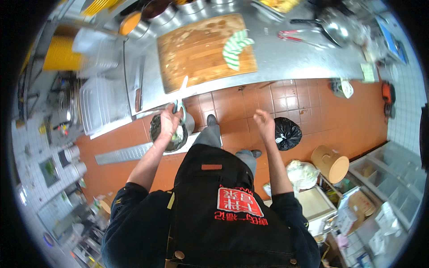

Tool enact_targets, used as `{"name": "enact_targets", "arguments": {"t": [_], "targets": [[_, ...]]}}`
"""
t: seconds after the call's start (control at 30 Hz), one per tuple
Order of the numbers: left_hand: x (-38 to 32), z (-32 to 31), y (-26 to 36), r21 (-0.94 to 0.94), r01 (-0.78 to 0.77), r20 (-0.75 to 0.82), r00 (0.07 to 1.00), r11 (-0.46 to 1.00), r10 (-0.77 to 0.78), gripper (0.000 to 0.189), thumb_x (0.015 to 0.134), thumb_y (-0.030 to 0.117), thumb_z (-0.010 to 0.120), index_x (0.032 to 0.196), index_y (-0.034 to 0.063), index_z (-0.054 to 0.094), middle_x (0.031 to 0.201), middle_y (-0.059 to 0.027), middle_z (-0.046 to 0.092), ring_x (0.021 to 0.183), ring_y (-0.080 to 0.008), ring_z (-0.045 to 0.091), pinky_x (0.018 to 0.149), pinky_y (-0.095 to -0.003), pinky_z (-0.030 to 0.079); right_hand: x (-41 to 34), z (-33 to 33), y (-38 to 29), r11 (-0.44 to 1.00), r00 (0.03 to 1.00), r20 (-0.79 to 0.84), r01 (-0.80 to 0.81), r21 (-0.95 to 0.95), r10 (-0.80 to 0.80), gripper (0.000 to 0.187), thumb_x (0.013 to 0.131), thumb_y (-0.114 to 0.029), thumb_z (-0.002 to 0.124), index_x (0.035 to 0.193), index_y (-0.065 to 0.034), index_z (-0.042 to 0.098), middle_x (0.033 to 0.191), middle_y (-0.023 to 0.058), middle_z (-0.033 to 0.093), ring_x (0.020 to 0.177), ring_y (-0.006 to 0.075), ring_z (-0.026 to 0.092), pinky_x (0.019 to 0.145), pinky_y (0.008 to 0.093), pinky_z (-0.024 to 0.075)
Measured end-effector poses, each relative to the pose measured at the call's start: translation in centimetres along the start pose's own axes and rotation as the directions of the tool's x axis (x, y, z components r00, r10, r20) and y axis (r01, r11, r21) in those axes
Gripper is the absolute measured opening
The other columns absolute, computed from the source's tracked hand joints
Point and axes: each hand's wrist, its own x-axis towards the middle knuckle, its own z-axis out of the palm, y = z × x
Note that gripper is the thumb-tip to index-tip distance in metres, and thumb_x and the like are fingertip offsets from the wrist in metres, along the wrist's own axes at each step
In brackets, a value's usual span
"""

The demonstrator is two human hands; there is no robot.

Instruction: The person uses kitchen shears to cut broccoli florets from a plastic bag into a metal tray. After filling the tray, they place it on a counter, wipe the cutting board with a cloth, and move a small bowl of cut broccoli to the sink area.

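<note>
My left hand [170, 121] grips the pale green handles of a pair of scissors [183, 97], whose light blades point towards the counter. Below that hand stands a bin lined with a black bag [156, 129], with pale and green scraps inside. My right hand [264, 122] hangs over the tiled floor with its fingers curled; nothing shows in it, though blur hides whether the fingers touch. In front of me a wooden cutting board [201, 53] lies on the steel counter, a green-striped cloth [235, 50] on its right part. Left of the board lies a knife [138, 90] with a brown handle.
Metal pots [137, 28] line the counter's back. Red-handled tongs [298, 35] and a pan [335, 31] lie at the right. Clear plastic containers [95, 104] stand at the left. A tied black bag [288, 134] and a brown bucket [330, 164] are on the floor.
</note>
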Motion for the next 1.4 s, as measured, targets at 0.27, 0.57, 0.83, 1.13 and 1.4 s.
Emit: {"name": "enact_targets", "arguments": {"t": [0.27,0.57,0.83,1.13,1.4], "targets": [[6.6,-8.5,-5.6,-0.033,0.173,-0.155,0.972,0.984,-0.176,0.037,0.078,0.018,0.068,0.105,-0.0073,0.062,0.08,-0.0266,0.066,0.078,-0.0378,0.067,0.073,-0.0398,0.051,14.7,8.6,-16.2,0.999,0.979,0.205,-0.018,0.04,0.01,0.028,0.092,-0.019,0.064,0.114,-0.0001,0.063,0.113,0.0147,0.064,0.093,0.0208,0.065,0.083,0.03,0.0518],[18.1,-12.4,-16.7,0.016,0.198,-0.526,0.835,0.98,-0.161,0.02,0.077,0.014,0.071,0.091,0.0012,0.064,0.081,-0.0214,0.067,0.077,-0.0339,0.066,0.069,-0.0403,0.051,25.4,11.5,-14.8,0.766,0.941,0.145,0.333,-0.549,-0.306,0.055,0.083,-0.028,0.072,0.13,-0.0063,0.054,0.141,0.0231,0.044,0.131,0.0439,0.037,0.11,0.0486,0.0311],[22.8,-14.8,-27.0,0.26,0.444,-0.573,0.786,0.858,-0.233,0.026,0.077,0.014,0.062,0.098,0.0,0.056,0.094,-0.0238,0.061,0.092,-0.0447,0.058,0.082,-0.0507,0.046,28.2,11.9,-8.9,0.744,0.916,0.229,0.401,-0.534,-0.33,0.059,0.086,-0.021,0.06,0.14,-0.0043,0.041,0.15,0.0265,0.026,0.14,0.0484,0.016,0.113,0.0591,0.0184],[17.4,-6.9,-20.2,0.49,0.29,-0.491,0.871,0.822,-0.014,0.052,0.076,0.019,0.064,0.123,0.0037,0.05,0.11,-0.0197,0.054,0.102,-0.0403,0.054,0.087,-0.0509,0.044,28.2,12.9,-9.4,0.759,0.948,0.192,0.317,-0.568,-0.252,0.063,0.08,-0.014,0.058,0.139,-0.0041,0.039,0.151,0.0244,0.024,0.142,0.046,0.014,0.113,0.0611,0.0161],[17.3,-8.9,-16.2,0.115,0.276,-0.419,0.885,0.954,-0.205,0.078,0.073,0.01,0.064,0.144,0.003,0.033,0.095,-0.0219,0.059,0.087,-0.0361,0.059,0.081,-0.042,0.048,28.1,14.5,-9.5,0.72,0.955,0.134,0.288,-0.631,-0.264,0.065,0.079,-0.015,0.058,0.14,-0.0035,0.038,0.151,0.0257,0.023,0.143,0.0454,0.012,0.113,0.0632,0.0137]]}}
